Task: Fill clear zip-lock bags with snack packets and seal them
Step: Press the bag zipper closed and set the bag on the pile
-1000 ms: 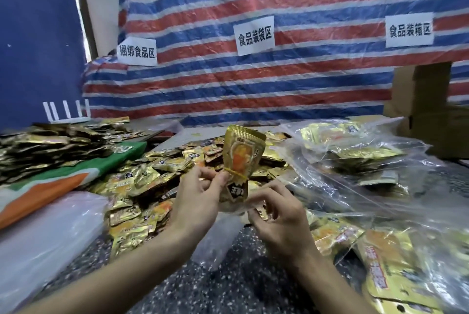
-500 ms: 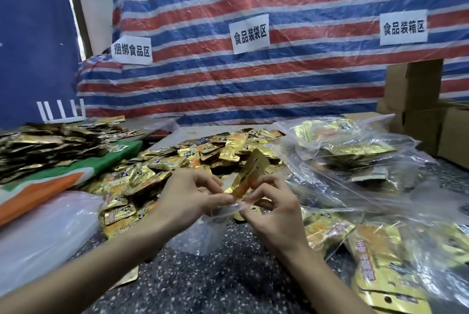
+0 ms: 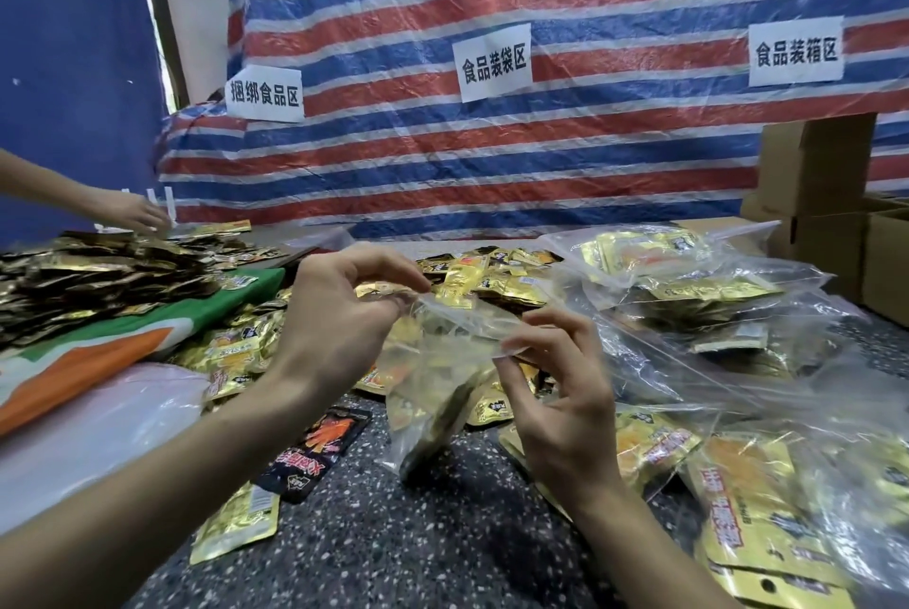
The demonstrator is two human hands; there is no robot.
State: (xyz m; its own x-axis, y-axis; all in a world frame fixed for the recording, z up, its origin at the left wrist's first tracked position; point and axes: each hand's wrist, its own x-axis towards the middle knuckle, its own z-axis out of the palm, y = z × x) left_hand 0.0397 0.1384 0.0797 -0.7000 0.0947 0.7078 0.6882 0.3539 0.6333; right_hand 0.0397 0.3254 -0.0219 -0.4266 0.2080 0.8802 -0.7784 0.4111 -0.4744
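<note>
Both hands hold a clear bag (image 3: 442,392) up over the middle of the bench (image 3: 418,549). The left hand (image 3: 339,328) pinches the left end of the bag's top edge between thumb and forefinger, its fingers (image 3: 383,264) curled. The right hand (image 3: 560,416) pinches the right end of that edge the same way, its other fingers spread and half bent. The top edge runs taut between the two pinches; whether the zip is closed cannot be told.

Gold packets (image 3: 428,416) sit inside the bag, and its lower end sags toward the speckled bench top.

Behind the hands lies a heap of loose packets (image 3: 497,281) - gold, some with orange print. A black packet (image 3: 315,448) lies flat under the left wrist, with a gold one (image 3: 236,527) just beside it, nearer the camera. To the right, filled bags (image 3: 688,298) are piled on one another.

At the left a darker heap (image 3: 98,279) rests on a green, white and orange cloth (image 3: 98,342), and another person's hand (image 3: 133,212) reaches in above it. A striped tarp (image 3: 492,155) with three white labels (image 3: 494,62) hangs behind, and boxes (image 3: 811,165) stand at the far right.
</note>
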